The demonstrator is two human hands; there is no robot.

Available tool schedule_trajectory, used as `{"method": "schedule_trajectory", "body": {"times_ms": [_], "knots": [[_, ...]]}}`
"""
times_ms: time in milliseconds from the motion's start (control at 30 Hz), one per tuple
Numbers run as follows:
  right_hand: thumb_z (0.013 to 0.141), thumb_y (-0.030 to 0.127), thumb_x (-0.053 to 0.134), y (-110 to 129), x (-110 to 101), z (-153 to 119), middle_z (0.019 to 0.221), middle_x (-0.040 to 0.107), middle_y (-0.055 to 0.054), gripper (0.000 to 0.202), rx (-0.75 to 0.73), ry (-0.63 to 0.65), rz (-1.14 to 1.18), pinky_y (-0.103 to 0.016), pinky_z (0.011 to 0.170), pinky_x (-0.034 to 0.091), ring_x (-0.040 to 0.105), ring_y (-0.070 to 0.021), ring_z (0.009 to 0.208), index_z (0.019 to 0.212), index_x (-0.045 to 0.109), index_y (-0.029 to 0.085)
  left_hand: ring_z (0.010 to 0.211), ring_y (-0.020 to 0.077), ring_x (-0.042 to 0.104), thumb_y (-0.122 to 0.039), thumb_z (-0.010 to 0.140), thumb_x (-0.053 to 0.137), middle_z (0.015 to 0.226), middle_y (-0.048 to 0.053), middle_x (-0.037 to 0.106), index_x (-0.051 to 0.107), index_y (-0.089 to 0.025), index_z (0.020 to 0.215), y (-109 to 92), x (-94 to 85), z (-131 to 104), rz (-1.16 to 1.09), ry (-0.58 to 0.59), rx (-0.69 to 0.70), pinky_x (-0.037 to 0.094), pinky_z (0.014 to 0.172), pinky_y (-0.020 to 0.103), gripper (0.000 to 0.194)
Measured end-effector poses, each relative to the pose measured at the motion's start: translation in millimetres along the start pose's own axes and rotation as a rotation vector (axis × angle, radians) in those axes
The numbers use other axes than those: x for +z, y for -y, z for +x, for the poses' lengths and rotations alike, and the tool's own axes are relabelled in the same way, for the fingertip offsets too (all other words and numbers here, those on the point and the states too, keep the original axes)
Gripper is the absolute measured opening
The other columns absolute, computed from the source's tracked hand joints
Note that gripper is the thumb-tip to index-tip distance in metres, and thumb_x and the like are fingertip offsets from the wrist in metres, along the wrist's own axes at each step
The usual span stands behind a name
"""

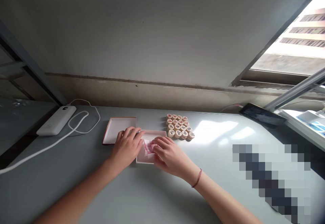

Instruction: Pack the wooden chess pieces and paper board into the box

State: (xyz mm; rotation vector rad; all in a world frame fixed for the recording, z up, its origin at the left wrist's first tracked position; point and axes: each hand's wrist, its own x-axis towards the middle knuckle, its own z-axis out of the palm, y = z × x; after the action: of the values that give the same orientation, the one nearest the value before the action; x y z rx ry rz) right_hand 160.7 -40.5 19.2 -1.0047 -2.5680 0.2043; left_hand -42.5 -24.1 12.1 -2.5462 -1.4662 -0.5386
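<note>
A shallow open box (146, 162) with a pale inside lies on the desk in front of me. In it is a thin, crumpled pink-and-white sheet (148, 147), perhaps plastic or paper. My right hand (166, 153) reaches over the box's right side with fingers curled onto the sheet; its fingertips are partly hidden. Across the box's left edge lies my left hand (128, 146), fingers apart and stretched toward the sheet. Left of the box is its matching lid (118, 125), inside up. Round wooden Chinese chess pieces (179, 126), marked in red and black, stand grouped in rows behind the right hand.
A white power bank (56, 120) with a white cable (50, 146) lies at the left. By the right-hand frame rests a dark phone (262, 115). A wall (142, 47) rises behind the desk (122, 197). A pixelated patch covers the lower right.
</note>
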Motion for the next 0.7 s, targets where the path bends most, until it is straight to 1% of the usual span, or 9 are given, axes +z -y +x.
{"method": "schedule_trajectory", "body": {"times_ms": [67, 167, 233, 300, 400, 467, 533, 600, 700], "knots": [[0.089, 0.028, 0.052, -1.3, 5.3, 0.3, 0.098, 0.064, -0.009, 0.015, 0.018, 0.053, 0.022, -0.037, 0.087, 0.046, 0.056, -0.0219, 0.098, 0.096, 0.061, 0.018, 0.108, 0.0242, 0.055, -0.025, 0.097, 0.039, 0.123, 0.009, 0.062, 0.056, -0.02, 0.125, 7.3, 8.7, -1.0, 0.013, 0.021, -0.013, 0.042, 0.083, 0.036, 0.033], [0.091, 0.047, 0.052, -0.9, 5.4, -3.0, 0.103, 0.065, -0.01, 0.031, 0.055, 0.052, 0.038, -0.038, 0.088, 0.046, 0.056, -0.0227, 0.101, 0.097, 0.063, 0.019, 0.109, 0.0233, 0.056, -0.034, 0.098, 0.038, 0.128, 0.008, 0.06, 0.052, -0.023, 0.13, 16.9, 14.4, -4.1, 0.016, 0.079, -0.029, 0.042, 0.086, 0.036, 0.037], [0.09, 0.053, 0.051, 1.4, 3.7, -6.1, 0.105, 0.064, -0.011, 0.037, 0.064, 0.037, 0.037, -0.038, 0.087, 0.046, 0.056, -0.0237, 0.102, 0.097, 0.064, 0.019, 0.11, 0.0242, 0.056, -0.039, 0.098, 0.038, 0.126, 0.008, 0.061, 0.051, -0.025, 0.131, 21.8, 12.7, -3.6, 0.023, 0.088, -0.053, 0.041, 0.089, 0.038, 0.038], [0.089, 0.055, 0.051, 3.9, 2.4, -8.9, 0.106, 0.064, -0.011, 0.039, 0.06, 0.034, 0.037, -0.039, 0.087, 0.046, 0.056, -0.0245, 0.102, 0.098, 0.066, 0.019, 0.115, 0.0269, 0.052, -0.041, 0.097, 0.041, 0.125, 0.007, 0.062, 0.053, -0.026, 0.129, 23.8, 9.3, 0.2, 0.041, 0.059, -0.066, 0.038, 0.093, 0.042, 0.038], [0.088, 0.057, 0.052, 5.6, 1.4, -12.3, 0.108, 0.064, -0.012, 0.043, 0.044, 0.046, 0.038, -0.039, 0.088, 0.046, 0.056, -0.025, 0.103, 0.103, 0.066, 0.019, 0.125, 0.0285, 0.044, -0.029, 0.097, 0.042, 0.126, 0.007, 0.062, 0.056, -0.025, 0.126, 19.6, 6.7, 8.6, 0.04, 0.02, 0.019, 0.033, 0.098, 0.044, 0.032], [0.088, 0.058, 0.052, 5.1, 1.1, -13.8, 0.11, 0.064, -0.011, 0.045, 0.038, 0.045, 0.028, -0.041, 0.093, 0.045, 0.056, -0.0254, 0.106, 0.107, 0.065, 0.019, 0.122, 0.0259, 0.047, -0.016, 0.094, 0.042, 0.123, 0.006, 0.063, 0.058, -0.024, 0.121, 14.0, 8.1, 12.2, 0.013, 0.033, 0.077, 0.033, 0.096, 0.042, 0.033], [0.087, 0.059, 0.051, 4.2, 1.4, -14.7, 0.111, 0.065, -0.011, 0.048, 0.039, 0.036, 0.007, -0.045, 0.1, 0.04, 0.056, -0.0257, 0.109, 0.11, 0.064, 0.019, 0.115, 0.024, 0.053, -0.007, 0.088, 0.044, 0.12, 0.005, 0.065, 0.061, -0.023, 0.115, 8.8, 10.2, 12.4, -0.009, 0.05, 0.086, 0.035, 0.092, 0.041, 0.036], [0.087, 0.06, 0.05, 3.7, 2.2, -14.9, 0.111, 0.065, -0.011, 0.049, 0.041, 0.029, -0.012, -0.048, 0.105, 0.035, 0.056, -0.0257, 0.111, 0.113, 0.063, 0.02, 0.108, 0.0229, 0.056, -0.004, 0.085, 0.045, 0.119, 0.006, 0.065, 0.061, -0.021, 0.113, 5.5, 11.1, 9.8, -0.026, 0.056, 0.072, 0.036, 0.089, 0.04, 0.037], [0.088, 0.06, 0.049, 3.6, 2.1, -14.5, 0.111, 0.066, -0.01, 0.049, 0.044, 0.042, -0.012, -0.051, 0.109, 0.03, 0.057, -0.025, 0.111, 0.113, 0.063, 0.02, 0.102, 0.0217, 0.058, -0.006, 0.085, 0.043, 0.117, 0.008, 0.065, 0.06, -0.02, 0.114, 3.4, 8.8, 4.3, -0.038, 0.059, 0.047, 0.036, 0.086, 0.038, 0.036]]}}
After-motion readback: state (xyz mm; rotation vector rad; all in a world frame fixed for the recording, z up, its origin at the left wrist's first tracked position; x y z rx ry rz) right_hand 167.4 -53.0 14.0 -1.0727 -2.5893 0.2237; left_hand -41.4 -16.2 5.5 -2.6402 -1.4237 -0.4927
